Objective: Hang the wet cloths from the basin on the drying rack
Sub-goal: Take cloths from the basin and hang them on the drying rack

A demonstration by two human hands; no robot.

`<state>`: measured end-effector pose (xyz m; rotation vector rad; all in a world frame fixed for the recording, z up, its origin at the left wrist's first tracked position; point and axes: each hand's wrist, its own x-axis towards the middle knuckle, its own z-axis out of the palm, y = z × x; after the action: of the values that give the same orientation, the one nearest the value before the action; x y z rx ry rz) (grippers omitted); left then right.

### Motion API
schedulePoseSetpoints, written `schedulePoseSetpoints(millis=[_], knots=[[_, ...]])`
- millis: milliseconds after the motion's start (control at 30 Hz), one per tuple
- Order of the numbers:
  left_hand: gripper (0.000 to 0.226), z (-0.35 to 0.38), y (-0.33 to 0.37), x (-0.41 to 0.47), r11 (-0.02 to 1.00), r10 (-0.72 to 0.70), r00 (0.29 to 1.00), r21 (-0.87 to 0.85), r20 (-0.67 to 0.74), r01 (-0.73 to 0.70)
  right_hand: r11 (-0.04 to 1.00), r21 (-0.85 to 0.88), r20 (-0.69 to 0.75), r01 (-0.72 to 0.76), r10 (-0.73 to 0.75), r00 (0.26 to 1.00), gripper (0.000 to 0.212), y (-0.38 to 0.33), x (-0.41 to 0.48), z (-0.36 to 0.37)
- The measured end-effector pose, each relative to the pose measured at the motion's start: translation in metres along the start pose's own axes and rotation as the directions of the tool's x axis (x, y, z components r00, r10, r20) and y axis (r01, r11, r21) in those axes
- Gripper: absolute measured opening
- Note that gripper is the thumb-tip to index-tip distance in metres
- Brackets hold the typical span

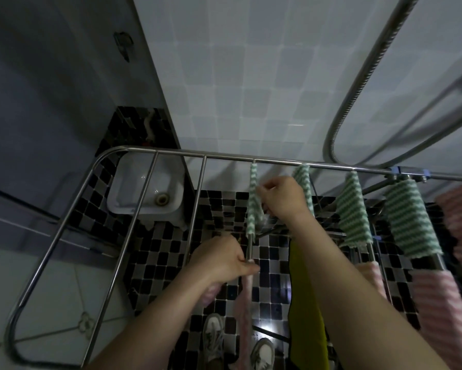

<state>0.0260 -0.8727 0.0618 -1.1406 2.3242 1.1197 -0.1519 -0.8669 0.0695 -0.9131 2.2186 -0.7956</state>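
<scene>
Green cloths number four, pink cloths perhaps four, yellow cloth one.

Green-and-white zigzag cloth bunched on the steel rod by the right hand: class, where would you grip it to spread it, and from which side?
Pinch the near end, from the right. The green-and-white zigzag cloth lies bunched along the steel rod; the right hand grips its middle, so pulling ends apart should spread it.

Right hand pinches a green cloth draped over a rack bar. Left hand grips a pink cloth nearer on that bar. Other cloths hang rightward.
</scene>
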Motion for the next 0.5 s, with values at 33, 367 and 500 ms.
schedulePoseSetpoints(millis=[33,367,500], knots=[[0.043,0.003,-0.001,-0.001,0.999,0.001,1.0,-0.033,-0.002,-0.001,0.998,-0.059,0.107,0.028,-0.021,0.994,0.022,0.001,-0.012,-0.003],[0.03,0.016,0.0,-0.012,0.978,-0.04,0.987,-0.207,-0.154,0.007,0.997,-0.048,0.374,0.065,-0.043,0.926,0.018,0.042,-0.074,0.02],[0.021,0.023,0.005,-0.017,0.978,-0.058,0.951,-0.208,-0.303,-0.006,0.995,0.006,0.206,0.103,-0.102,0.973,0.027,0.045,-0.085,0.025]])
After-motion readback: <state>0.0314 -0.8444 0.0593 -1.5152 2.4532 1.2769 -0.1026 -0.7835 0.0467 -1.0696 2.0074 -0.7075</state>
